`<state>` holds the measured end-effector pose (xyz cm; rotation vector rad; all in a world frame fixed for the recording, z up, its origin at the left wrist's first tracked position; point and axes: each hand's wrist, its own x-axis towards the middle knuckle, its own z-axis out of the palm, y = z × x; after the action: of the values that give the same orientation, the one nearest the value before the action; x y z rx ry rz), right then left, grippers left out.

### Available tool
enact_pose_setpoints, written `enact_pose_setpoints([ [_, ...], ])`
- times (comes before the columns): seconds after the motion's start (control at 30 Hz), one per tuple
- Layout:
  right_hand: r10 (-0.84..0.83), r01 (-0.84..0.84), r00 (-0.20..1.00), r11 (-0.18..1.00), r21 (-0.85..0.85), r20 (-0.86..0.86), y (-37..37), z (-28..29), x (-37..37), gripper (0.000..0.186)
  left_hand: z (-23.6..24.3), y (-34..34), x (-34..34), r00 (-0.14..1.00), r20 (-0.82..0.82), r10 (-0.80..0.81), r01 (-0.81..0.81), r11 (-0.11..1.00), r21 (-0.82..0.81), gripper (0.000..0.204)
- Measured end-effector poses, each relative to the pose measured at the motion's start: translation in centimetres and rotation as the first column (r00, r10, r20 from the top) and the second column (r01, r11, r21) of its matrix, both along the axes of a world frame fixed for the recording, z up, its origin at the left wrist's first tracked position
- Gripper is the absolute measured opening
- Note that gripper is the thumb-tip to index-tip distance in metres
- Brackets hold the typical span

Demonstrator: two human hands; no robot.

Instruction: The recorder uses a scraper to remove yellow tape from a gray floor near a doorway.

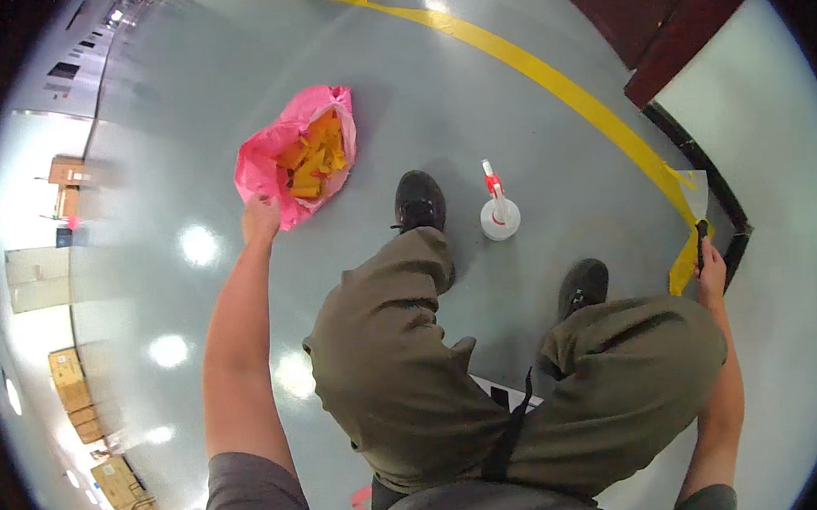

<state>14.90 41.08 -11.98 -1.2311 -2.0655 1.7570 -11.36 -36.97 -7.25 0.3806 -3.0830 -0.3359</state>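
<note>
Far to the left of the spray bottle, cardboard boxes (69, 369) stand along the edge of the room. Nearer, but also to the bottle's left, the left grip (261, 217) pinches the near rim of a pink bag (263, 166). The bag lies open on the floor, left of the bottle and a little farther from the person, with crumpled yellow scraps (312, 163) inside. Between bag and bottle is the left shoe (419, 198), black and laced.

The spray bottle (500, 219), white with a red and white top, stands on the grey floor (455, 102). The right shoe (585, 282) is to its right, closer to the person. Yellow tape (567, 94) curves across the floor beyond the bottle and comes down on its right. There, well right of the bottle, a scraper (694, 197) with a wide pale blade lies over the tape; the right grip (712, 269) is closed around its black handle. Farthest right of the bottle run a black baseboard (717, 180) and white wall (780, 139).
</note>
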Motion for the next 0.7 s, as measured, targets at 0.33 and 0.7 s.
enact_pose_setpoints([
  [0.33,0.428,-0.43,0.902,0.886,0.175,0.053,-14.6,18.2,-14.9,0.032,-6.7,-4.9,-0.6,0.886,0.047,0.462,-0.463,0.887,0.0,0.073],
  [0.7,0.819,-0.936,0.352,0.307,0.172,0.452,-42.4,17.0,-28.3,0.052,-5.4,-3.7,7.3,0.926,0.105,0.361,-0.251,0.385,0.888,0.045],
])
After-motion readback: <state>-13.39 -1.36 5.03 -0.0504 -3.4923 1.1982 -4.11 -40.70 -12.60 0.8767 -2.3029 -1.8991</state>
